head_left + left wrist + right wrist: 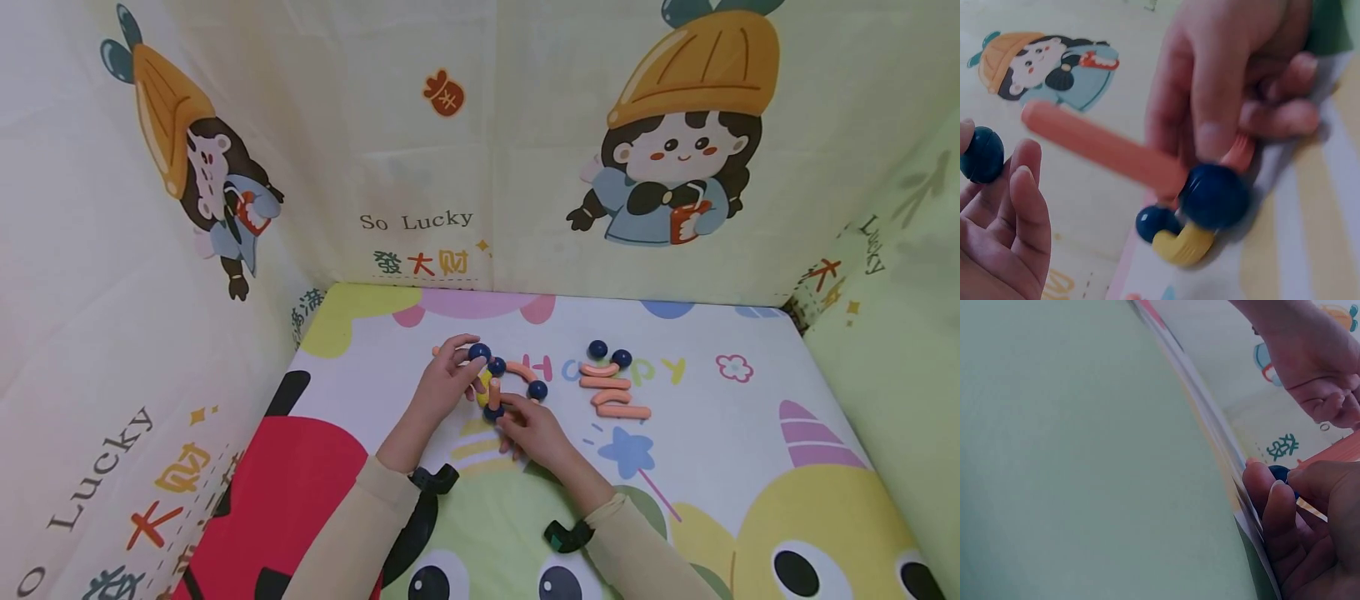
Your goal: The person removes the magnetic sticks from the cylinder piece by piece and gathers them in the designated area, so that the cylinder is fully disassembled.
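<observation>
My left hand (446,379) pinches a dark blue ball (982,155) with a seam line, held between thumb and fingers. With its fingertips my right hand (536,429) grips another dark blue ball (1215,197), the corner of a joined ball-and-rod shape. From that ball a straight orange-pink rod (1104,147) sticks up, its far end free. A curved yellow piece (1184,247) runs from the gripped ball to a blue ball (497,366). A curved orange rod (521,369) links that one to a further ball (537,390) on the right.
Right of the hands lie two loose blue balls (597,349) and several straight and curved orange rods (622,412). An orange tip (436,351) shows behind the left hand. A printed cloth covers the table (720,433), and cloth walls (525,167) stand at the back and sides.
</observation>
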`<state>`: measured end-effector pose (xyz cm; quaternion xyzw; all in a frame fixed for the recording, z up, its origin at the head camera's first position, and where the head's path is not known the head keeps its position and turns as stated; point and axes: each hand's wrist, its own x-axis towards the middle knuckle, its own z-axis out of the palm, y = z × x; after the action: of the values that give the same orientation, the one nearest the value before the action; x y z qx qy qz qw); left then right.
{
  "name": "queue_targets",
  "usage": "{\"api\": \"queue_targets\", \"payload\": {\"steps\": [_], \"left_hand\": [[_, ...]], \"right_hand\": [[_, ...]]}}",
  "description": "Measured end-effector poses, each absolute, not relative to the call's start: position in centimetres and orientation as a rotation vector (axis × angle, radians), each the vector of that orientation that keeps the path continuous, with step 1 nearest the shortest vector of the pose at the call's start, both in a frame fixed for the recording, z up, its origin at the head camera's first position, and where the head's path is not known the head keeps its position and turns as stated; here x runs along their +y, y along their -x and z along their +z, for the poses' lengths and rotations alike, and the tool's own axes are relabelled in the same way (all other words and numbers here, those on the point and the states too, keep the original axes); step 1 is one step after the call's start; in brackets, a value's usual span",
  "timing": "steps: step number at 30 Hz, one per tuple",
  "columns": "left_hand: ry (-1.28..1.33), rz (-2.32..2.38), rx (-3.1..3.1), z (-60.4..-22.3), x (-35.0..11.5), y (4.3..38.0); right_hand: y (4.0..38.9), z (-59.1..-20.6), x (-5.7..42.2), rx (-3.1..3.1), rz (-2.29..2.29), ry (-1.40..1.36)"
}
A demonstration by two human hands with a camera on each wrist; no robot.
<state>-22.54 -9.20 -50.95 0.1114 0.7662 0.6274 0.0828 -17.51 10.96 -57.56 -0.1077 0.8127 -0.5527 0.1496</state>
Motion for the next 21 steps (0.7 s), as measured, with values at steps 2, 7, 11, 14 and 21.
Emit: {"api": "queue_targets", "payload": {"steps": [2,7,11,14,21], "left_hand": [[-0.284,1.908,2.279,-50.9,-9.7,23.2],[-0.185,1.878,2.351,-50.8,-11.1,24.6],[-0.111,1.813,2.408,-50.8,-12.1,25.5],[-0.041,1.724,2.477,-51.2,-12.9,26.3],[0.075,1.498,2.606,-52.9,-14.3,28.2]], "right_hand": [[17.5,-57.6,10.9,2.333,-1.582,0.306],[17.6,-57.6,11.0,2.336,-1.595,0.311],[17.6,-57.7,11.0,2.328,-1.610,0.311],[17.7,-57.7,11.0,2.307,-1.621,0.310],[17.7,-57.9,11.0,2.294,-1.624,0.310]]}}
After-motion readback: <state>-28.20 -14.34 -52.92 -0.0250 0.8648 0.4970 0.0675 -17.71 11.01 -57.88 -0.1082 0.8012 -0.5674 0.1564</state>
